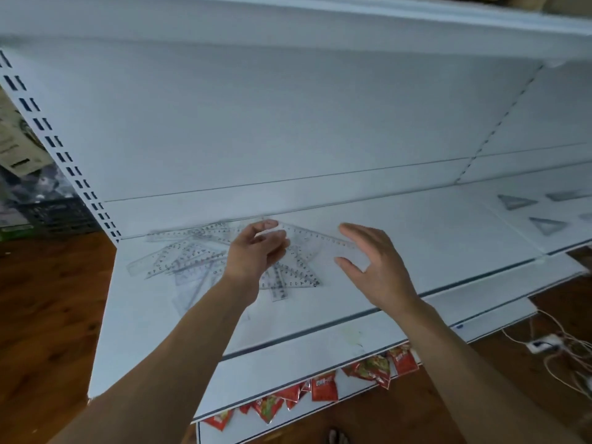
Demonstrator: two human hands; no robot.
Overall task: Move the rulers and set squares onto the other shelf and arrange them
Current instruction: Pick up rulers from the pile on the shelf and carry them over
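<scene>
The person stands at a white shop shelf [416, 238], where a loose pile of transparent rulers and set squares [192, 257] lies scattered and overlapping on the left part of the board, close to the back panel. The left hand [256, 251] reaches over the pile with its fingers curled, and appears to pinch one clear ruler [317, 237] near its left end. Blur makes the exact contact hard to confirm. The ruler runs out to the right towards the right hand [378, 270], which hovers just beside its far end with fingers spread wide and holding nothing.

On the adjoining shelf section [512, 238] to the right, a few triangular set squares [516, 201] already lie spaced apart in rows, so the sorting looks partly done and most of the pile remains.

These pieces are probably light, thin, stiff plastic, smooth enough to slide over one another and to lie flat against the board. An edge may need tipping up before fingers can get under it. A long ruler likely carries best pinched by its edges near the middle, or supported at both ends, since a one-end hold lets it sag and swing. Bending could snap them.

Below hang red snack packets [323, 387], and cables [551, 344] lie on the wooden floor [48, 299]
</scene>
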